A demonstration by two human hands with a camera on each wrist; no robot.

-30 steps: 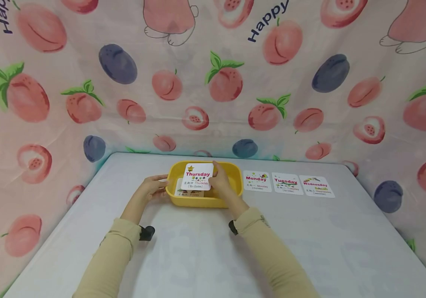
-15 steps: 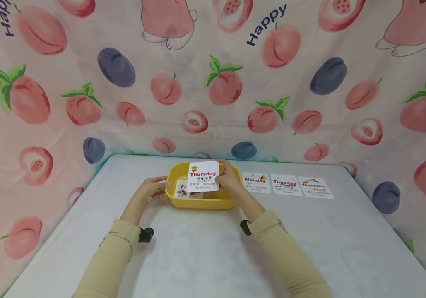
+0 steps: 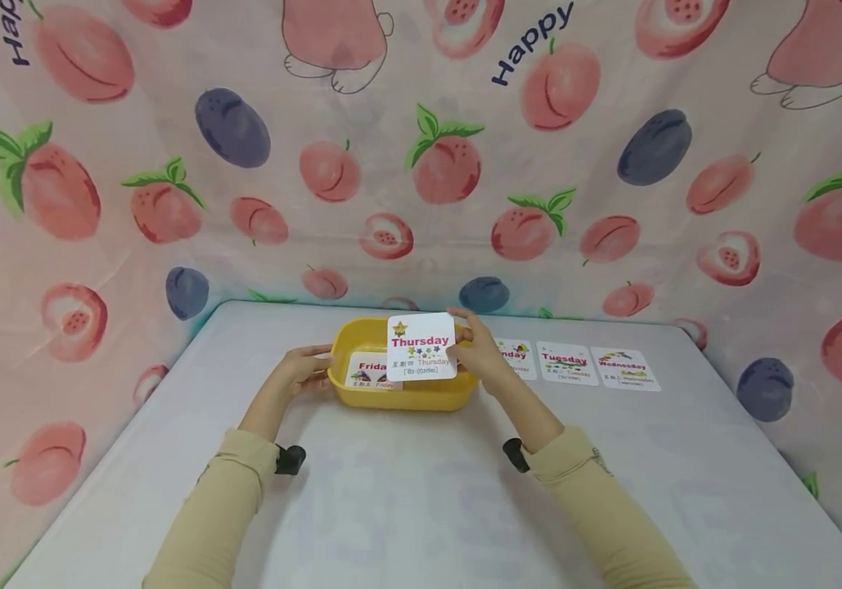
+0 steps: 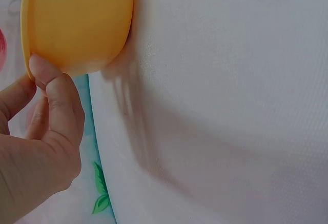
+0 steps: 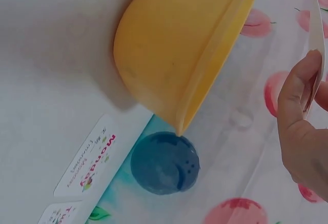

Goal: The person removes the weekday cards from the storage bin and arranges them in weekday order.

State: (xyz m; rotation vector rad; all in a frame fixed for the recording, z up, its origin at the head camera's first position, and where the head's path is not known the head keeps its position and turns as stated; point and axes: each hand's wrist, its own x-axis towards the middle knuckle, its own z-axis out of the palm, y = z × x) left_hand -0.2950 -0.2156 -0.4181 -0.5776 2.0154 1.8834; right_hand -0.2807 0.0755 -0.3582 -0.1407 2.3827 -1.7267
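Observation:
A yellow plastic basket stands towards the back of the table. Its left rim is pinched between the thumb and fingers of my left hand, as the left wrist view also shows. Above the basket's right half, my right hand holds the white Thursday card by its right edge, printed side towards the head camera. In the right wrist view that card appears edge-on, apart from the basket. Inside the basket lies a Friday card, partly covered by the Thursday card; whatever is under it is hidden.
To the basket's right, a Monday card, a Tuesday card and a Wednesday card lie in a row on the white tabletop. A fruit-patterned cloth hangs behind and beside the table.
My right hand has lifted the Thursday card and carried it rightwards over the basket, uncovering more of the Friday card. The left hand and the basket have stayed in place.

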